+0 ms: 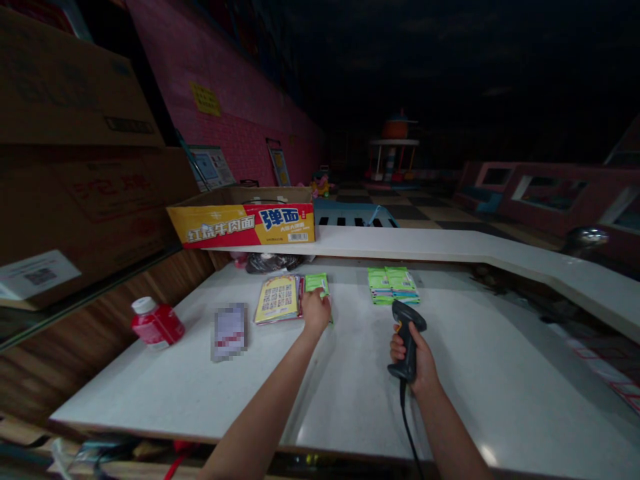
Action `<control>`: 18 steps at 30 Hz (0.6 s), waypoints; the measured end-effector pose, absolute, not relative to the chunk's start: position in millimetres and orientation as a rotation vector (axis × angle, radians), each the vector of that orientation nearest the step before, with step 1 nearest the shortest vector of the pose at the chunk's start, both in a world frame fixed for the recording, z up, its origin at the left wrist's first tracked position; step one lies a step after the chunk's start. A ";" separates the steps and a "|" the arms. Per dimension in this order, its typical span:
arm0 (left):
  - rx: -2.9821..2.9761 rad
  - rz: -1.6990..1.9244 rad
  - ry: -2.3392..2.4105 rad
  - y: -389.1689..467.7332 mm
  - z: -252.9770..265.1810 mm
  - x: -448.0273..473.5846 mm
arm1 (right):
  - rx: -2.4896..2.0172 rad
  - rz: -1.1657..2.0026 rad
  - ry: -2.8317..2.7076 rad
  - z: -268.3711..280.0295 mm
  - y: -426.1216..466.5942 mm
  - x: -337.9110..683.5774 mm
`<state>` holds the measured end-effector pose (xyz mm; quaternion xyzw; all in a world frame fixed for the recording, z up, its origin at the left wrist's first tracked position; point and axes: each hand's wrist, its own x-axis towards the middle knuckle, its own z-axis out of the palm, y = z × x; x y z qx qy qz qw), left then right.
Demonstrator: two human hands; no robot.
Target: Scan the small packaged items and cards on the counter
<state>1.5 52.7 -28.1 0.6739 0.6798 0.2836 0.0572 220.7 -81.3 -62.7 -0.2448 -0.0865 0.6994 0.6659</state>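
Observation:
My right hand (421,357) is wrapped round the grip of a black barcode scanner (409,343), whose cable hangs down toward the front edge of the counter. Its head points toward two side-by-side stacks of green packets (394,285). My left hand (316,311) is closed at a green packet (316,283), partly covering it, with its fingertips mostly hidden. Right beside that hand lies a yellow booklet (278,300) printed with a grid of codes, with other flat sheets under it.
A red bottle with a white cap (157,324) lies at the left of the white counter (350,393). Near it is a blurred-out flat item (230,331). An open noodle carton (245,227) sits on the raised ledge (400,244). Large cardboard boxes (85,200) stand at left.

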 end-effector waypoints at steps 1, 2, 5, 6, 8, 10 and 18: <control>2.155 0.789 2.059 47.2 -26.7 1.7 | -0.551 1.579 -0.198 -62.8 -81.4 220.6; 2.258 0.712 2.047 43.1 -25.7 1.7 | -0.548 1.581 -0.203 -63.0 -81.5 220.7; 2.426 0.486 2.020 38.9 -25.8 1.7 | -0.541 1.586 -0.216 -63.9 -81.3 221.2; 2.437 0.427 2.012 39.5 -26.6 1.7 | -0.539 1.586 -0.216 -64.2 -81.1 221.3; 2.420 0.353 2.007 41.1 -28.5 2.2 | -0.530 1.586 -0.208 -64.6 -80.9 221.4; 2.387 0.335 2.027 41.8 -29.0 3.5 | -0.524 1.585 -0.188 -64.6 -80.5 221.2; 2.504 0.512 1.906 39.4 -15.0 29.4 | -0.538 1.567 -0.157 -59.8 -78.4 218.8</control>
